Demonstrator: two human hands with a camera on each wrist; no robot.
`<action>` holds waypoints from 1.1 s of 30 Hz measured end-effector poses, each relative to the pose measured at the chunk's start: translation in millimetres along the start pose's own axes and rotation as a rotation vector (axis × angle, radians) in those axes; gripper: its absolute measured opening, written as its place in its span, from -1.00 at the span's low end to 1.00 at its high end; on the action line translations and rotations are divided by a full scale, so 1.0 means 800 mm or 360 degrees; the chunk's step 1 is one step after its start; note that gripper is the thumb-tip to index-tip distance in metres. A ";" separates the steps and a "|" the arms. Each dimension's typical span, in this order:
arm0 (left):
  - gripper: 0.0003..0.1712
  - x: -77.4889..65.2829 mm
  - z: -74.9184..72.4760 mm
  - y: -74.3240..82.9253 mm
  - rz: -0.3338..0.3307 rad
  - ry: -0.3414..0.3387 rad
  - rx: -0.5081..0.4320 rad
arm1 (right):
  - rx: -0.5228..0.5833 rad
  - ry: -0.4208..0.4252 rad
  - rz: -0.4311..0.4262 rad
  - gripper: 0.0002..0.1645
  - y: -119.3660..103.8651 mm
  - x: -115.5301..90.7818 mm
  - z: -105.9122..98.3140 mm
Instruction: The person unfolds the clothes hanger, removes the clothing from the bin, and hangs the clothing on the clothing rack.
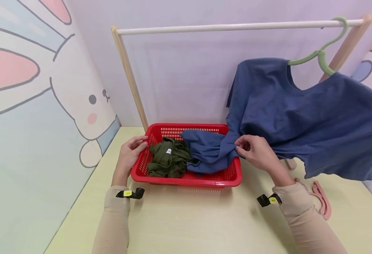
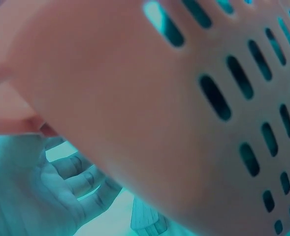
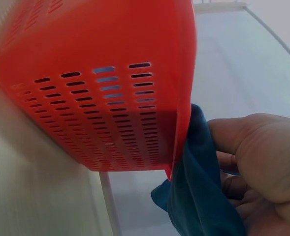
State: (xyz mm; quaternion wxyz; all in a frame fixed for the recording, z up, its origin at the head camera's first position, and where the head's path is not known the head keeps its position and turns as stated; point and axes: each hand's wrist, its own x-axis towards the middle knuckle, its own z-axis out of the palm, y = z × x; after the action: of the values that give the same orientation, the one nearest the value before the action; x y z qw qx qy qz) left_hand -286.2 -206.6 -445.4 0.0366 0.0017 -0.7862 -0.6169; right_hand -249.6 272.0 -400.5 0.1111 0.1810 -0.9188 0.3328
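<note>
A blue T-shirt [image 1: 300, 109] hangs on a green hanger [image 1: 328, 53] at the right end of the rail. Blue cloth [image 1: 205, 150] lies in the red basket [image 1: 186, 181] and runs over its right rim up to the shirt; whether both are one garment I cannot tell. At that rim my right hand [image 1: 257, 151] pinches the blue cloth [image 3: 194, 182] between thumb and fingers. My left hand [image 1: 130, 153] holds the basket's left rim, fingers partly behind the basket wall in the left wrist view. A dark green garment [image 1: 170, 158] with a white label lies crumpled inside.
A white rail [image 1: 224, 27] on wooden posts [image 1: 130, 77] stands behind the basket. On the pale table [image 1: 173, 218], a pink hanger [image 1: 323, 201] lies beside my right forearm. A wall with a painted rabbit [image 1: 90, 106] borders the left side.
</note>
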 end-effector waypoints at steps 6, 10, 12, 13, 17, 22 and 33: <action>-0.46 0.001 0.000 -0.002 0.0004 -0.0008 0.0021 | -0.0047 0.0089 0.0032 -0.96 0.001 -0.004 -0.008; -0.44 0.002 0.001 0.000 0.0010 -0.0006 0.0022 | -0.0031 0.0234 0.0065 -0.95 0.001 -0.007 -0.020; -0.45 0.001 0.001 0.000 0.0009 -0.0006 0.0020 | -0.0017 0.0318 0.0084 -0.92 0.003 -0.008 -0.028; -0.45 0.001 0.001 0.000 0.0006 -0.0005 0.0019 | -0.0013 0.0357 0.0093 -0.91 0.004 -0.009 -0.031; -0.45 0.002 0.000 -0.002 -0.0006 0.0002 0.0017 | -0.0018 0.0484 0.0140 -0.85 0.009 -0.013 -0.047; -0.44 0.001 -0.001 -0.004 -0.0012 0.0006 0.0012 | -0.0028 0.0624 0.0231 -0.78 0.014 -0.018 -0.070; -0.43 0.000 -0.001 -0.001 -0.0011 0.0003 0.0020 | 0.0037 0.0779 0.0329 -0.72 0.023 -0.033 -0.109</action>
State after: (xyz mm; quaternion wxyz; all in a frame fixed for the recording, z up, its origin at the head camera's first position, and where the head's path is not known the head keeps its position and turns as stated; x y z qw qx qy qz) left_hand -286.1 -207.1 -445.7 0.0352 0.0052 -0.7901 -0.6120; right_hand -225.9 348.6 -353.6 0.2933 0.0016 -0.8742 0.3869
